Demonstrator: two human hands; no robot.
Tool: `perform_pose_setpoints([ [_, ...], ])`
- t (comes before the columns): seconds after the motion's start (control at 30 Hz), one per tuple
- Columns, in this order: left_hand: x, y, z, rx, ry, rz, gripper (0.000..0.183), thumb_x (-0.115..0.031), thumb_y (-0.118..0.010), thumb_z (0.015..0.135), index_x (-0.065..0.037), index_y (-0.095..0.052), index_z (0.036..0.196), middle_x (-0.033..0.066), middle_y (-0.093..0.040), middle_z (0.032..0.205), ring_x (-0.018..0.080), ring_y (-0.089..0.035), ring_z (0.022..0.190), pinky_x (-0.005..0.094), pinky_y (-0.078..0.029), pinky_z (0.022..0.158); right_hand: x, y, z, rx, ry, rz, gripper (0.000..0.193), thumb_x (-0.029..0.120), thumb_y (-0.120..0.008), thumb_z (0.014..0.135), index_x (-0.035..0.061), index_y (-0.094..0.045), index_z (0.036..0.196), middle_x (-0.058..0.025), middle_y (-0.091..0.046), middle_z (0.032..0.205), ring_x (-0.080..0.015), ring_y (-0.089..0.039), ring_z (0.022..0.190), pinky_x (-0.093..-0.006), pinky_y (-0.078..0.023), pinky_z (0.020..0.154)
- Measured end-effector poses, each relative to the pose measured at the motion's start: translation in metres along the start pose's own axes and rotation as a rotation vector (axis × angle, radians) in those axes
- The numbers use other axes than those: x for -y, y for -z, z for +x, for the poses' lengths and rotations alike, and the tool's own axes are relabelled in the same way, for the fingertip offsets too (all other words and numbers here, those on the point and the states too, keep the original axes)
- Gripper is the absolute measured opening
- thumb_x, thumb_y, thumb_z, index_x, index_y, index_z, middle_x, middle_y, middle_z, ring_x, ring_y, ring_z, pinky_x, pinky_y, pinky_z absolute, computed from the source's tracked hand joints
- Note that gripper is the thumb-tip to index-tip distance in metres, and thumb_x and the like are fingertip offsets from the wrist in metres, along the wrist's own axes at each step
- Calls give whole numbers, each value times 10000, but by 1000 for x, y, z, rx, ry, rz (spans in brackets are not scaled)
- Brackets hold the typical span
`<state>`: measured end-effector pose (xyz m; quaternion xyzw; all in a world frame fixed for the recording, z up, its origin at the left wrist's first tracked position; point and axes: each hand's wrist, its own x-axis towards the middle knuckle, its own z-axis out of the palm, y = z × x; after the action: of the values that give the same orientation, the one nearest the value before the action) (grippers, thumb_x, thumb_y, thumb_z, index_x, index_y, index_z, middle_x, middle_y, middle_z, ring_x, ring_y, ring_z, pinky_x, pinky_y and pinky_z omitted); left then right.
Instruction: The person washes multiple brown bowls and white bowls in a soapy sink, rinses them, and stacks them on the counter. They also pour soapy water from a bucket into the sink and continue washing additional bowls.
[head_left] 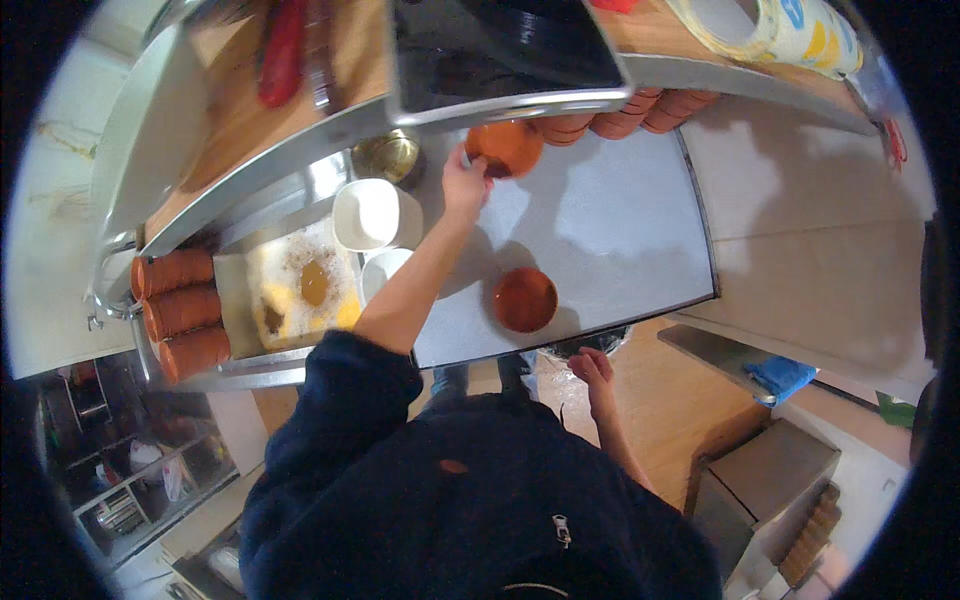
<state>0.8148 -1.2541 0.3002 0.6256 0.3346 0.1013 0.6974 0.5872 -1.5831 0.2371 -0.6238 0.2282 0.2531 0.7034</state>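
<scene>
Bowl point(512, 146) in left hand point(466, 184), mouth facing camera

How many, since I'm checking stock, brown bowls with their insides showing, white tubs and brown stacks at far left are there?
Brown bowls: 2
White tubs: 2
Left stacks: 3
Total: 7
</scene>
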Motion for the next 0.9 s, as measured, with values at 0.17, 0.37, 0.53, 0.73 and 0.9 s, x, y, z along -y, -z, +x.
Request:
perform_pose_setpoints([
  [0.17,38,-34,96,-170,-5,177,427,-48,-543,830,-86,-465,1249,70,-538,571,132,-474,393,287,-352,319,-11,54,-11,-100,-24,-34,299,237,-512,911,29,-525,1125,-111,-630,979,-196,-614,897,-317,-481,807],
  [0.37,58,-40,116,-210,-69,232,439,-48,-556,823,-99,-477,1251,76,-559,583,139,-503,400,291,-402,330,-23,78,-13,-120,-44,29,320,246,-502,916,26,-505,1148,-109,-630,973,-197,-609,904,-326,-466,828],
  [0.53,52,-38,113,-194,-47,239,439,-104,-589,825,-83,-474,1249,75,-562,576,135,-509,399,292,-410,322,-21,73,-7,-99,-43,28,313,245,-502,919,20,-513,1137,-110,-631,968,-199,-610,900,-327,-472,825],
  [0.73,50,-26,64,-160,48,164,414,-204,-585,852,4,-473,1193,156,-625,702,238,-601,518,347,-478,452,-12,64,-6,-94,-23,-31,310,243,-506,918,16,-520,1129,-110,-631,963,-202,-612,898,-328,-482,820],
  [0.9,95,34,-94,347,-255,1167,550,-500,-435,871,-63,-478,1202,225,-592,1020,400,-573,976,490,-456,834,-7,47,-4,-67,-21,-38,310,243,-512,915,11,-521,1121,-112,-627,955,-200,-611,899,-318,-483,822],
])
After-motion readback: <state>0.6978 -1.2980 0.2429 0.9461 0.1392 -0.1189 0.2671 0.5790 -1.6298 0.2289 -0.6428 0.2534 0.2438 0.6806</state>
